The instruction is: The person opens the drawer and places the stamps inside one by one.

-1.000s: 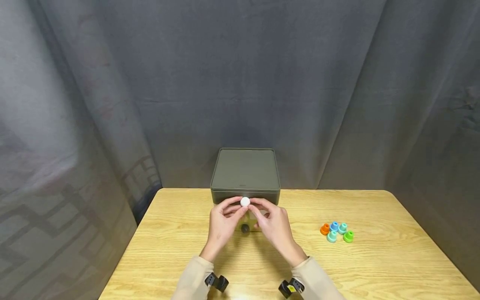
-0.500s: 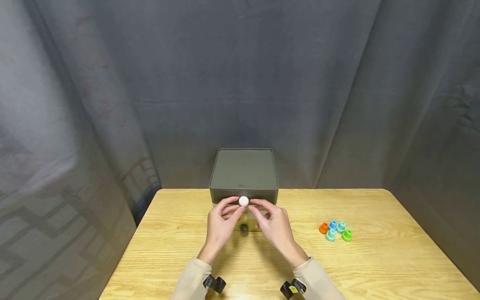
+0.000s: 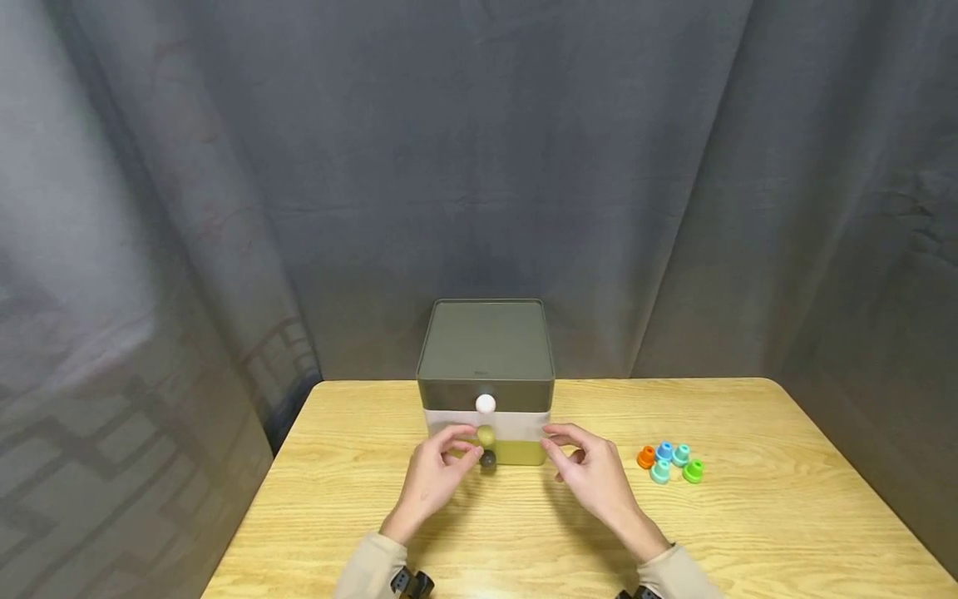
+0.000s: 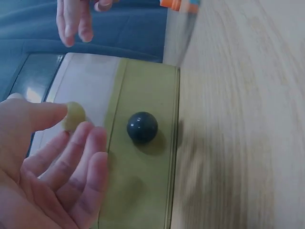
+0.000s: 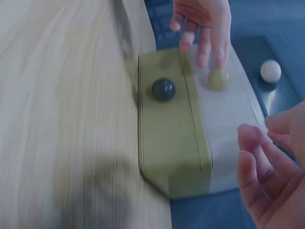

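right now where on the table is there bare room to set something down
The wooden tabletop is bare between its left edge and the left hand, and between the five plastic pieces and its right edge. Crowded: in front of the three-tier box, by its knobs and the right hand.

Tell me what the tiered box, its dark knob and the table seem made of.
Tiered box: probably plastic, fairly matte, judging by smooth surfaces and rounded corners. Dark knob: glossy, perhaps plastic or lacquered wood; small bright highlights show. Table: satin wood or laminate, with visible grain and sheen.
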